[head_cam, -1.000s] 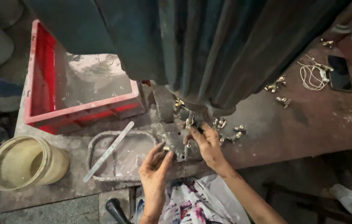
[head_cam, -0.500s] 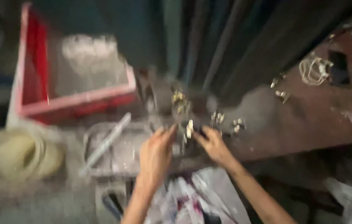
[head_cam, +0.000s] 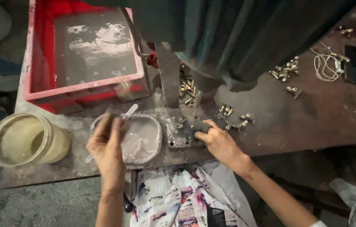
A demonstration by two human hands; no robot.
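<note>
My left hand [head_cam: 106,147] rests on the near rim of a shallow tray [head_cam: 144,141] of pale grey paste, its fingers on a white flat stick [head_cam: 126,114] that leans across the tray. My right hand [head_cam: 218,141] presses on a dusty metal block [head_cam: 179,132] under the dark machine [head_cam: 245,38], fingertips touching the block's right edge. Small brass fittings [head_cam: 232,115] lie scattered just beyond my right hand.
A red crate [head_cam: 39,71] holding cloudy liquid sits at the back left. A cream bucket [head_cam: 22,141] stands at the left edge. More brass fittings [head_cam: 285,73], a white cable [head_cam: 327,63] and a black phone [head_cam: 355,63] lie at the right. Patterned cloth [head_cam: 174,197] covers my lap.
My left hand has left the metal block and moved left onto the tray and its stick. My right hand stays at the block. The view has shifted closer.
</note>
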